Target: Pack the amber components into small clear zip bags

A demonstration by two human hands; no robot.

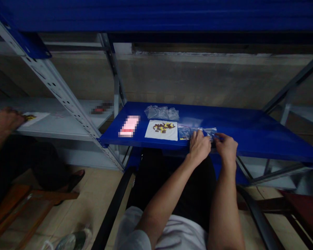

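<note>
A row of small clear zip bags [184, 132] lies along the front edge of the blue shelf [240, 128], with yellow bits showing in the leftmost one. My left hand [200, 146] rests over the middle and right bags, its fingers bent and closed at the right bag's left side. At that bag's right corner, my right hand [227, 148] is closed in a pinch. The fingertips and what lies under them are partly hidden. Left of the bags, brown and yellow capsules [163, 127] are spread loosely on a white sheet [150, 133].
More clear bags [162, 112] lie behind the sheet. A pixelated pink-and-white item [129, 125] lies at the shelf's left. A metal upright [65, 95] separates a grey shelf, where another person's hand [9, 118] is near a paper [38, 118]. A blue shelf [156, 15] hangs overhead.
</note>
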